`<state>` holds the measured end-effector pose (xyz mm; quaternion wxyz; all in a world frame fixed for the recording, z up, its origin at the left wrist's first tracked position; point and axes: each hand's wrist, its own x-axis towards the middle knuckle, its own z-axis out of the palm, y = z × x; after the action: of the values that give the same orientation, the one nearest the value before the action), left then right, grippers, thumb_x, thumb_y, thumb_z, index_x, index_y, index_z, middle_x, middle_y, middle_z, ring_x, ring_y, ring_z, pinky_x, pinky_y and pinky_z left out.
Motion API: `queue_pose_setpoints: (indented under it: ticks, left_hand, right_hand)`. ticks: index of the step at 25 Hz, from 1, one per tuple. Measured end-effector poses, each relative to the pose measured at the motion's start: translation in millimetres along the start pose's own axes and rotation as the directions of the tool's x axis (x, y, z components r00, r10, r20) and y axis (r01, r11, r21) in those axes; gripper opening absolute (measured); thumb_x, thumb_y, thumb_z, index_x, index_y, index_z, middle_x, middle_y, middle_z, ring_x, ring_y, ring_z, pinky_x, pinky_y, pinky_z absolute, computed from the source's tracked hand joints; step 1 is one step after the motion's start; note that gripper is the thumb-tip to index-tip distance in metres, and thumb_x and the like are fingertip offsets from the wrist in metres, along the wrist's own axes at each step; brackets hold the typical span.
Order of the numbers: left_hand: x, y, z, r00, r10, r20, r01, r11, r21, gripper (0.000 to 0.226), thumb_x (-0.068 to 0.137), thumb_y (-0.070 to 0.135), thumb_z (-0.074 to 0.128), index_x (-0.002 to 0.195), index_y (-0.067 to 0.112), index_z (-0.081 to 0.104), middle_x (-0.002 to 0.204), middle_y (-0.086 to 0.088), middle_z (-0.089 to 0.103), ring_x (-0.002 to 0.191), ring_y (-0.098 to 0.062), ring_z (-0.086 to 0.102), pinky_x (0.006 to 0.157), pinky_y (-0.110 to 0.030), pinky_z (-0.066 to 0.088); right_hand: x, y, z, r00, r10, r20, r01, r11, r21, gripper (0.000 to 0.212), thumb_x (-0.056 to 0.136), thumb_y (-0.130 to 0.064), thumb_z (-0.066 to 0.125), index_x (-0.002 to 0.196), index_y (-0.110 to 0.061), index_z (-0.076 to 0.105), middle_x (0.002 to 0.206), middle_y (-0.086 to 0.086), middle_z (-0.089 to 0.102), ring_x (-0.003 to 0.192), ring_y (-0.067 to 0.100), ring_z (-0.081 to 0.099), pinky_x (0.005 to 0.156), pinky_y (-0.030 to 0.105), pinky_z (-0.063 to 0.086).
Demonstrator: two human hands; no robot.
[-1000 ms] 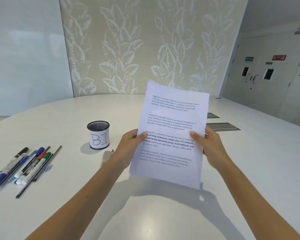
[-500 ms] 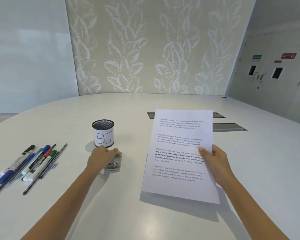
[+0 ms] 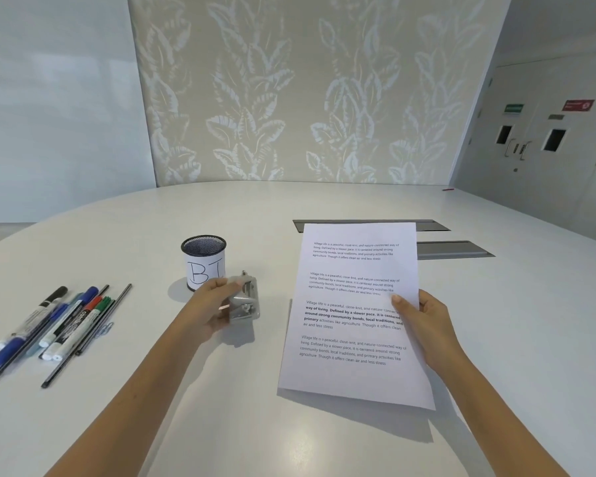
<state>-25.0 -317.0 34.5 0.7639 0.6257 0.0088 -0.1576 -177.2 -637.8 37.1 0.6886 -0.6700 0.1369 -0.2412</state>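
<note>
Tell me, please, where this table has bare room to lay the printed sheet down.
The table is bare nearest you, between the pens and the sheet, also right of the sheet and beyond the mesh cup. Pens crowd the left edge.

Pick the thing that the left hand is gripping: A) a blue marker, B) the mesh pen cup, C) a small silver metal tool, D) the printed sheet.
C: the left hand has its fingers curled round the small silver metal tool just in front of the mesh pen cup, while the right hand pinches the printed sheet and the markers lie apart on the table.
</note>
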Motion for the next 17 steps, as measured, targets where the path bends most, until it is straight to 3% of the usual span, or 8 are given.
queue_pose_setpoints:
  ticks: [2, 5, 7, 11, 17]
  left_hand:
    - [3, -3, 6, 0.996, -0.01, 0.084, 0.016, 0.997, -0.072, 0.023, 0.085, 0.02, 0.071, 0.104, 0.015, 0.059, 0.09, -0.006, 0.063, 0.079, -0.024, 0.066, 0.065, -0.03, 0.06]
    - [2, -5, 18, 0.973, 0.002, 0.23, 0.022, 0.994, -0.104, 0.013, 0.085, 0.023, 0.071, 0.092, 0.013, 0.076, 0.085, -0.005, 0.072, 0.076, -0.023, 0.071, 0.067, -0.032, 0.061]
    - [4, -5, 26, 0.969, 0.011, 0.247, 0.028, 0.988, -0.152, 0.016, 0.085, 0.022, 0.07, 0.091, 0.009, 0.076, 0.084, -0.006, 0.075, 0.075, -0.024, 0.072, 0.068, -0.033, 0.062]
    - [6, -3, 35, 0.965, 0.027, 0.26, 0.031, 0.976, -0.215, 0.019, 0.087, 0.019, 0.068, 0.1, 0.006, 0.071, 0.089, -0.006, 0.076, 0.076, -0.024, 0.071, 0.071, -0.034, 0.062]
    - [3, -2, 42, 0.962, 0.053, 0.267, 0.015, 0.969, -0.246, 0.016, 0.089, 0.017, 0.065, 0.099, 0.006, 0.071, 0.084, -0.002, 0.077, 0.069, -0.02, 0.072, 0.056, -0.026, 0.058]
  right_hand:
    - [1, -12, 5, 1.0, -0.028, 0.002, 0.028, 0.997, -0.073, 0.005, 0.088, -0.019, 0.068, 0.09, -0.017, 0.071, 0.09, 0.008, 0.078, 0.073, 0.021, 0.074, 0.06, 0.031, 0.059]
    - [2, -33, 11, 0.992, -0.123, -0.001, 0.12, 0.967, -0.224, 0.007, 0.087, -0.024, 0.068, 0.085, -0.018, 0.071, 0.088, 0.011, 0.076, 0.071, 0.025, 0.071, 0.067, 0.039, 0.056]
    - [1, -46, 14, 0.977, -0.213, -0.004, 0.2, 0.924, -0.327, 0.012, 0.087, -0.028, 0.068, 0.082, -0.017, 0.07, 0.082, 0.008, 0.075, 0.07, 0.027, 0.068, 0.067, 0.04, 0.054]
    - [-2, -67, 16, 0.941, -0.34, -0.003, 0.297, 0.827, -0.477, 0.009, 0.089, -0.026, 0.065, 0.085, -0.021, 0.071, 0.074, -0.005, 0.073, 0.061, 0.011, 0.063, 0.055, 0.021, 0.048]
    - [-5, -76, 16, 0.919, -0.394, 0.013, 0.334, 0.762, -0.555, 0.015, 0.09, -0.023, 0.063, 0.092, -0.01, 0.07, 0.079, 0.012, 0.073, 0.071, 0.029, 0.065, 0.063, 0.036, 0.051]
